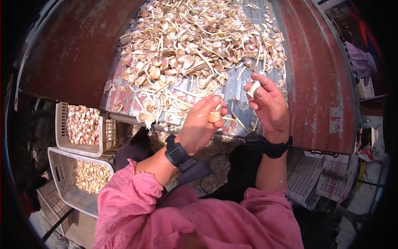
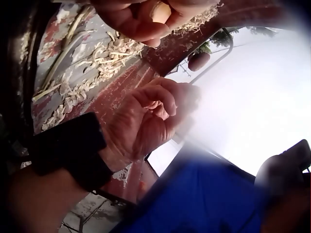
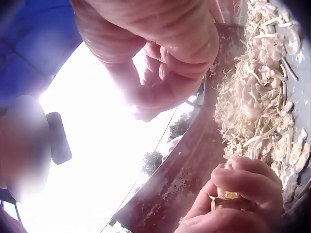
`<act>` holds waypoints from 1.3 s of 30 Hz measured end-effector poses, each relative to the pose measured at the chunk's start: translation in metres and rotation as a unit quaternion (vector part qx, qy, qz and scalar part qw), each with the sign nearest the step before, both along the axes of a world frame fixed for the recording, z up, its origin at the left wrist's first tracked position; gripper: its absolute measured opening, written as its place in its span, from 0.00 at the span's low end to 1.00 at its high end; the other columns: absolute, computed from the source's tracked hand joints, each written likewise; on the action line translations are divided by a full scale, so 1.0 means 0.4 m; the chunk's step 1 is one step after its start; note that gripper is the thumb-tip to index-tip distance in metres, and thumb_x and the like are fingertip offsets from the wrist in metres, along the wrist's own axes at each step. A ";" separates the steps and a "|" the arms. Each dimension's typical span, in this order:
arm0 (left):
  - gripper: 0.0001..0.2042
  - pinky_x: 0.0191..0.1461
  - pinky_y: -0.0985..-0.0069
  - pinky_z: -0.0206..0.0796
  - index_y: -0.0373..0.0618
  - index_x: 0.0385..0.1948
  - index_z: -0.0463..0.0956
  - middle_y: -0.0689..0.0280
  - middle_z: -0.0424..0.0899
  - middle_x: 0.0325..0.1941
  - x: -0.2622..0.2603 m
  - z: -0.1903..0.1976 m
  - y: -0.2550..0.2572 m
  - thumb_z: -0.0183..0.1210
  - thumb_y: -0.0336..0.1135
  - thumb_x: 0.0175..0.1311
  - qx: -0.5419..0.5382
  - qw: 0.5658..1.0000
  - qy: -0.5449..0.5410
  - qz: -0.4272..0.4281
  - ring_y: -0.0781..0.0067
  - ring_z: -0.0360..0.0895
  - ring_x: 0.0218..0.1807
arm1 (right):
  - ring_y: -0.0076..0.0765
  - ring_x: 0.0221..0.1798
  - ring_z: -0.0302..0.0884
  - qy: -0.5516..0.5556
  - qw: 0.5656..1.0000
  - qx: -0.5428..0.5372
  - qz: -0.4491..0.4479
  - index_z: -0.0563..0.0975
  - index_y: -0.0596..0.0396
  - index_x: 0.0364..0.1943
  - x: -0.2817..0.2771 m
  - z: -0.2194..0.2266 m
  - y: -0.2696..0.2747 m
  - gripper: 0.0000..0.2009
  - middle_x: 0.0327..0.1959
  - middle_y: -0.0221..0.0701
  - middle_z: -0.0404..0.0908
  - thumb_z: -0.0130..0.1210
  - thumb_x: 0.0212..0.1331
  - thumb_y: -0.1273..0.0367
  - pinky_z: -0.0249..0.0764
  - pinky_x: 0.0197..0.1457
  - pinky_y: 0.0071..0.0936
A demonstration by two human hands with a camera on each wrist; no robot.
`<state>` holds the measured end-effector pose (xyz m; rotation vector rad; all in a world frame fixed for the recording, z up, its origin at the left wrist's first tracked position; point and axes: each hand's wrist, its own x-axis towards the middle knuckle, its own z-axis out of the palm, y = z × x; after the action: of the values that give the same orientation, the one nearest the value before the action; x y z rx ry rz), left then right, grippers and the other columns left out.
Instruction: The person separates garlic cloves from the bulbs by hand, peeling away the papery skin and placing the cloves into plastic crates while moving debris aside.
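Note:
In the head view the left hand (image 1: 200,126) curls its fingers round garlic, with a yellowish clove (image 1: 214,116) showing beside the thumb. To its right, apart from it, the raised right hand (image 1: 271,108) pinches a white piece of garlic skin (image 1: 253,89). The left wrist view has the left hand (image 2: 141,22) at the top holding the clove (image 2: 161,12), the right hand (image 2: 146,116) below. In the right wrist view the right hand (image 3: 150,53) bends its fingers at the top; the left hand (image 3: 238,199) grips garlic with papery skin (image 3: 228,194) low down.
A heap of garlic skins and dry stems (image 1: 186,41) covers the middle of a red and grey metal sheet (image 1: 319,83). At the left stand a crate (image 1: 61,124) of unpeeled cloves and a lower crate (image 1: 62,182) of pale cloves. More crates (image 1: 304,176) lie at the right.

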<state>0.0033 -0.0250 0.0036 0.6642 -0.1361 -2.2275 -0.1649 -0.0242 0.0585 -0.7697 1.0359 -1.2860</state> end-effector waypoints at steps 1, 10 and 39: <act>0.06 0.23 0.90 0.59 0.45 0.34 0.67 0.69 0.72 0.31 0.000 0.002 0.002 0.50 0.35 0.60 0.002 1.000 0.003 -0.006 0.84 0.70 0.31 | 0.22 0.26 0.72 -0.025 0.999 -0.036 0.013 0.69 0.61 0.40 0.012 0.019 0.020 0.11 0.32 0.36 0.75 0.52 0.53 0.73 0.71 0.28 0.14; 0.08 0.23 0.89 0.63 0.45 0.39 0.66 0.68 0.72 0.34 -0.025 0.003 0.017 0.50 0.36 0.61 0.029 0.999 -0.016 -0.032 0.83 0.70 0.30 | 0.44 0.33 0.76 -0.260 0.801 -0.395 0.366 0.71 0.58 0.28 0.086 0.220 0.137 0.04 0.34 0.41 0.71 0.53 0.49 0.77 0.78 0.32 0.28; 0.13 0.24 0.88 0.60 0.43 0.46 0.62 0.62 0.72 0.43 -0.007 -0.003 0.011 0.46 0.36 0.62 0.069 0.995 0.070 -0.028 0.77 0.72 0.37 | 0.34 0.29 0.75 0.608 0.787 -0.081 -0.061 0.76 0.58 0.35 -0.057 -0.026 -0.088 0.11 0.30 0.37 0.75 0.56 0.46 0.70 0.70 0.32 0.24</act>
<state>0.0003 -0.0205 0.0022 0.5821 0.0709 -2.3449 -0.1878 -0.0594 0.0480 -1.7940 2.0195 -0.8909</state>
